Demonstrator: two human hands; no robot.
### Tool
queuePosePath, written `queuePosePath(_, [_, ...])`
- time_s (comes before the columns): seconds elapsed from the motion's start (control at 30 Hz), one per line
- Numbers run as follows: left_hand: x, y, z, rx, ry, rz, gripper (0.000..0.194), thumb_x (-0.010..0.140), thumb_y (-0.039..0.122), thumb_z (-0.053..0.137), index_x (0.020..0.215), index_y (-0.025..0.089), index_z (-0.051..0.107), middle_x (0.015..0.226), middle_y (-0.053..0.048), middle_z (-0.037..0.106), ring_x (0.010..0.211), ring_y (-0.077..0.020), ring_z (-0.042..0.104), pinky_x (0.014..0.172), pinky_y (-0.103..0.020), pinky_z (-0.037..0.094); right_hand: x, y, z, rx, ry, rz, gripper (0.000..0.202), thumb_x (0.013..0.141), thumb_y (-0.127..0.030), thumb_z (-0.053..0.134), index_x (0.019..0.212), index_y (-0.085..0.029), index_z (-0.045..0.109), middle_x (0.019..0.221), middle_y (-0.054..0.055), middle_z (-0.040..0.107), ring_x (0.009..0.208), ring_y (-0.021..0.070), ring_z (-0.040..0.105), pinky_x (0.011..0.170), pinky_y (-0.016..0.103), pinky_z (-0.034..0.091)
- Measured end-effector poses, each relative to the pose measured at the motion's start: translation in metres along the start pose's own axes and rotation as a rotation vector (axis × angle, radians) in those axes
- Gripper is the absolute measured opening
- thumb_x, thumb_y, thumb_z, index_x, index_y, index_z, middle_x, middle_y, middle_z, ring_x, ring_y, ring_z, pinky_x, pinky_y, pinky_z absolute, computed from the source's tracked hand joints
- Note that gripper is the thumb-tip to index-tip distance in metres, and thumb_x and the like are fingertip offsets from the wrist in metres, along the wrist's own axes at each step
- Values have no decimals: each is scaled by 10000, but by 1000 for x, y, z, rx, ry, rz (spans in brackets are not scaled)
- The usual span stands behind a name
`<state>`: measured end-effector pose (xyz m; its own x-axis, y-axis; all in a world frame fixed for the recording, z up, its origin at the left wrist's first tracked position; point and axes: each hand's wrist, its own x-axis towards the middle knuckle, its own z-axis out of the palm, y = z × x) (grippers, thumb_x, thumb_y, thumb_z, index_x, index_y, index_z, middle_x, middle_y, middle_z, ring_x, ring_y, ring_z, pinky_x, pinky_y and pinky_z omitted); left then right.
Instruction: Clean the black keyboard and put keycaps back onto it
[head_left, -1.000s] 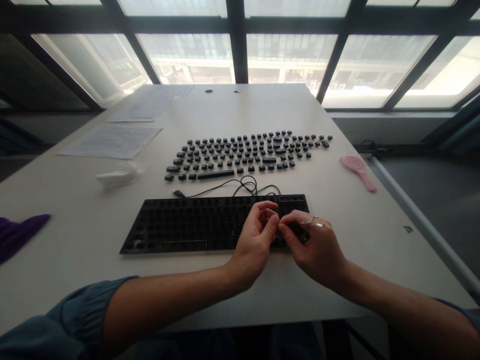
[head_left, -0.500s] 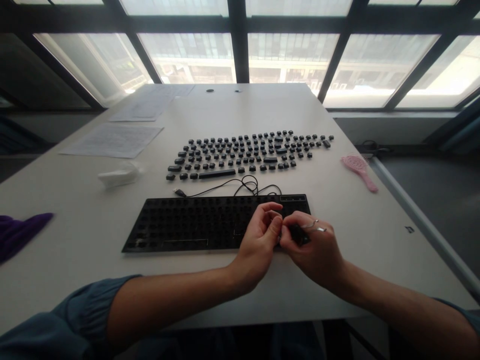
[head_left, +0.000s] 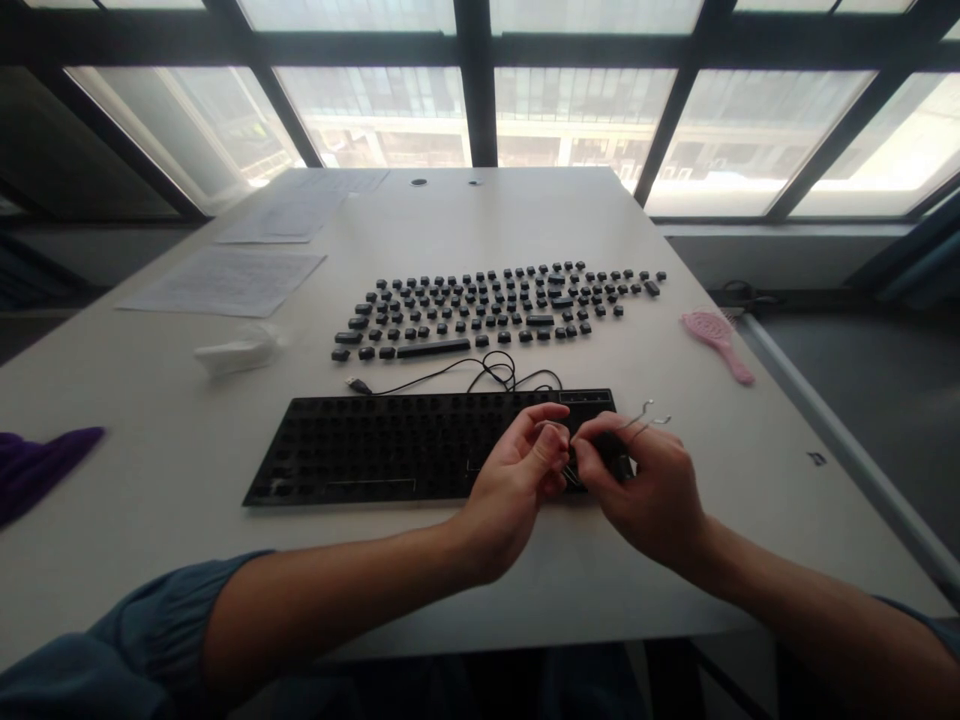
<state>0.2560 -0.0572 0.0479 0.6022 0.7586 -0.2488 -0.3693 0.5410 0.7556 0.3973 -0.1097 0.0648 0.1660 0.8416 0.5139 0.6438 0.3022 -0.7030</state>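
Note:
Above the right end of the black keyboard (head_left: 375,450), stripped of its keycaps, both my hands meet close together. My right hand (head_left: 645,480) pinches a wire keycap puller (head_left: 651,412); its bent metal ends stick out past the knuckles. Thumb and fingers of my left hand (head_left: 517,480) are curled together beside the right fingertips. What the left fingers hold, if anything, is hidden. Behind the keyboard, loose black keycaps (head_left: 540,321) lie in rows, with the long spacebar (head_left: 433,348) at the front.
The keyboard's cable (head_left: 420,378) with its USB plug lies coiled behind it. Paper sheets (head_left: 225,280) and a crumpled clear wrapper (head_left: 236,352) are at left, near a purple cloth (head_left: 45,465). A pink hairbrush (head_left: 718,343) lies near the table's right edge.
My right hand has shifted slightly right and turned, so the puller's wire ends now point up and to the right. The left hand stays nearly in place.

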Motion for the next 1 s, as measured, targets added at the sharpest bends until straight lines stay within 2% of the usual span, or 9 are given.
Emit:
queuePosePath(0.1, [2, 2, 0, -32, -7, 4, 418, 856, 421, 783, 1170, 207, 610, 893, 12, 522, 699, -83, 447, 622, -207, 385, 2, 0, -5, 28, -41, -12, 75, 919, -179, 606, 878, -212, 660, 758, 8, 727, 612, 135, 650, 609, 248, 535])
queuePosePath(0.27, [2, 0, -3, 79, -17, 28, 377, 889, 437, 744, 1179, 236, 613, 915, 20, 533, 687, -74, 443, 624, -203, 389, -1, 4, -3, 57, -112, -46, 54, 928, -171, 615, 895, -206, 638, 805, 28, 718, 673, 150, 665, 630, 264, 522])
queuePosePath(0.47, [2, -2, -5, 154, -44, 73, 365, 914, 431, 716, 1198, 240, 589, 940, 19, 529, 692, -70, 461, 626, -198, 403, -4, 6, -1, 69, -145, -37, 51, 932, -160, 613, 910, -203, 629, 788, 11, 685, 638, 129, 625, 622, 255, 488])
queuePosePath(0.57, [0, -2, -3, 206, -12, 107, 381, 904, 450, 719, 1184, 235, 575, 914, 19, 526, 697, -84, 471, 638, -209, 418, -5, 6, 0, 44, -159, -32, 57, 926, -161, 615, 886, -202, 617, 757, 5, 658, 613, 125, 592, 602, 257, 462])
queuePosePath(0.77, [-3, -6, 0, 296, 37, 207, 360, 935, 467, 671, 1177, 227, 557, 918, 9, 522, 723, -104, 484, 683, -224, 448, -9, 4, 7, -24, -105, -62, 106, 893, -128, 620, 820, -202, 597, 693, -20, 598, 566, 104, 519, 572, 244, 415])
queuePosePath(1.0, [-3, -7, 2, 260, 4, 203, 415, 921, 488, 686, 1194, 203, 555, 913, 2, 534, 791, -121, 525, 737, -227, 464, -9, 3, 11, -38, -12, -108, 133, 830, -71, 625, 817, -201, 600, 686, -32, 599, 554, 89, 510, 571, 225, 422])
